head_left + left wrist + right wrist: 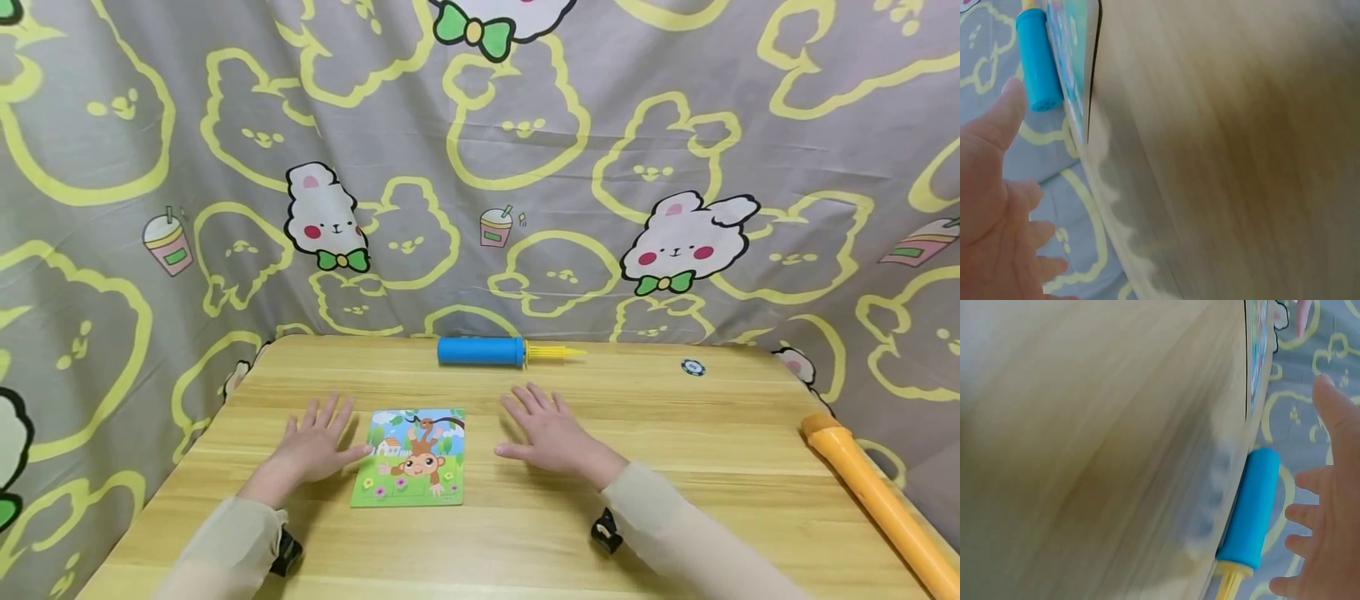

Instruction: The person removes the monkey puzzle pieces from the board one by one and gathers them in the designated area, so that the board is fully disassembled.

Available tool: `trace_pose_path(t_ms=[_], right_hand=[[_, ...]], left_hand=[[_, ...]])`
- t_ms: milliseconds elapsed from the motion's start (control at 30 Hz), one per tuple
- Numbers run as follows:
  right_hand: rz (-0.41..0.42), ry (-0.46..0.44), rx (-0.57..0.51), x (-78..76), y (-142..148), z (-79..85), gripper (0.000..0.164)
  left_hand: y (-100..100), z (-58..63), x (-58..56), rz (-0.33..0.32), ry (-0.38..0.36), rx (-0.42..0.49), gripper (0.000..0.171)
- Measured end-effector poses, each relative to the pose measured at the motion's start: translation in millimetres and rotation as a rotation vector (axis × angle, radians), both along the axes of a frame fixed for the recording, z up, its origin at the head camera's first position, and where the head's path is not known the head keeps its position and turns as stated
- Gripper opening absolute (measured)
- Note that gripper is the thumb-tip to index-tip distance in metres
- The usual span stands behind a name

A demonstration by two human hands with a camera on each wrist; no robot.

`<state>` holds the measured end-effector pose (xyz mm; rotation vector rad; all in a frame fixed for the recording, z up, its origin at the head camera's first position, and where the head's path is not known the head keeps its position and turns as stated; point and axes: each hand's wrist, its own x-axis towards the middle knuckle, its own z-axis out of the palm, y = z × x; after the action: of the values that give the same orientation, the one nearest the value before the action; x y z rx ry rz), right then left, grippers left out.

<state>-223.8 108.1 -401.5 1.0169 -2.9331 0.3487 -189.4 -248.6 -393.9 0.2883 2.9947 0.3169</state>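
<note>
A square picture puzzle board with a cartoon monkey lies flat on the wooden table, between the two hands. Just left of it is my left hand, fingers spread, its thumb tip overlapping the board's left edge in the head view. My right hand is spread out to the right of the board, apart from it, and holds nothing. Both wrist views show the palms hovering over the tabletop with shadows below. A blue hand pump with a yellow nozzle lies behind, near the far table edge.
A small round poker chip sits at the back right of the table. An orange tube lies along the right edge. Behind hangs a grey curtain with cartoon rabbits. Each wrist carries a black camera mount.
</note>
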Motion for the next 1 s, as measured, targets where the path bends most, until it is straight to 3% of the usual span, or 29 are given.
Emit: trace_pose_path(t_ms=[467,733,1000], right_hand=[[0.144,-0.095,0.11,1.1,-47,-10.9,0.08],[0.133,-0.084,0.205,5.7,-57,-13.2,0.077],[0.129,-0.062,0.204,7.0,-58,-15.7,0.077]], left_hand=[[1,-1.3,-0.8,-0.24,-0.046,0.034,0.084],[4,-4.8,-2.6,-0.257,-0.126,0.023,0.076],[6,-4.3,-2.7,-0.268,-0.132,0.012,0.075]])
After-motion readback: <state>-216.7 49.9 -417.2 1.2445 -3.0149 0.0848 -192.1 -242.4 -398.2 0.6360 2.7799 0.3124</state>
